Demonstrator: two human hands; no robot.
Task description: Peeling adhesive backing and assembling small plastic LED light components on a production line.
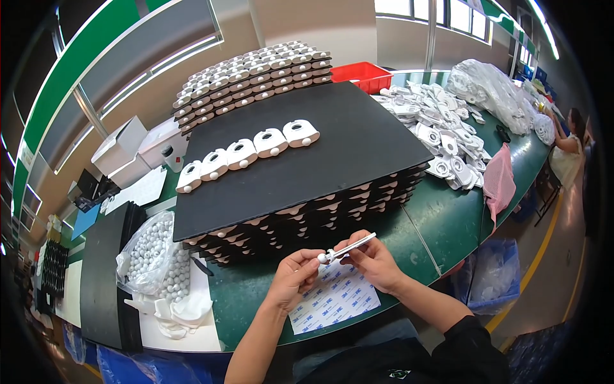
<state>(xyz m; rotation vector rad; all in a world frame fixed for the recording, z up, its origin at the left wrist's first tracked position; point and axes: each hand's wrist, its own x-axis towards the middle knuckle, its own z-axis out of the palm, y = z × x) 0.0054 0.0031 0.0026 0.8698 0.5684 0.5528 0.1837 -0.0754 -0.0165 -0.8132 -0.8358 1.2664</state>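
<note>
My left hand (294, 276) is closed in a pinch on a small white ball (322, 258). My right hand (377, 262) grips a thin white plastic part (357, 245), seen edge-on, with its fingers along both sides. The ball touches or almost touches the part's left end; I cannot tell whether they are joined. Below both hands lies a white sheet with blue print (339, 299). Beyond them a black board (307, 173) tops a stack and carries a slanting row of several white rounded parts (241, 153), each with a round hole and a white ball at its near end.
At left a clear plastic bag of white balls (152, 249) lies beside black boards (102, 275). Loose white parts (448, 137) are heaped at right, near a pink cloth (500, 179). A red bin (361, 78) and stacked filled boards (256, 80) stand behind. Another person (567, 150) sits far right.
</note>
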